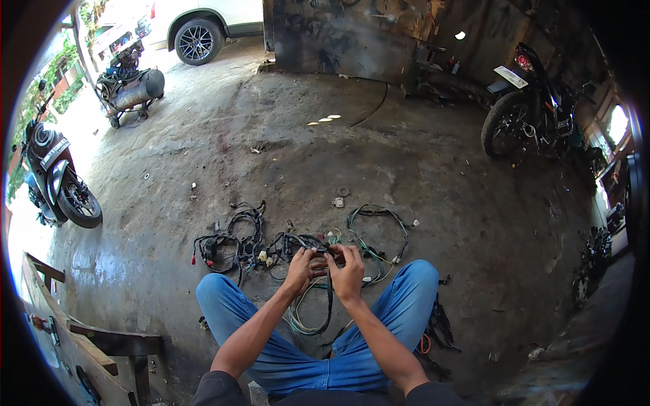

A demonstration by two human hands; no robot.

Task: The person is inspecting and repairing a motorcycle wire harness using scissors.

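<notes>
My left hand (pixel 302 269) and my right hand (pixel 347 269) are raised side by side between my knees, fingers closed on a black wiring harness (pixel 319 247). A dark strand hangs from my fingers and curves down into a loop with pale green and white wires (pixel 305 326). On the floor to the left is a tangle of black harness (pixel 227 245) with red and cream connectors. Behind my right hand a loop of green and black wires (pixel 377 208) ends in white plugs. My fingertips partly hide the section that I hold.
Motorcycles stand at left (pixel 61 179) and right (pixel 525 111). An air compressor (pixel 132 91) and a white car (pixel 210 20) are at the back, beside a stained panel (pixel 338 37). A wooden bench (pixel 81 345) is at lower left; dark cables (pixel 443 321) lie beside my right knee.
</notes>
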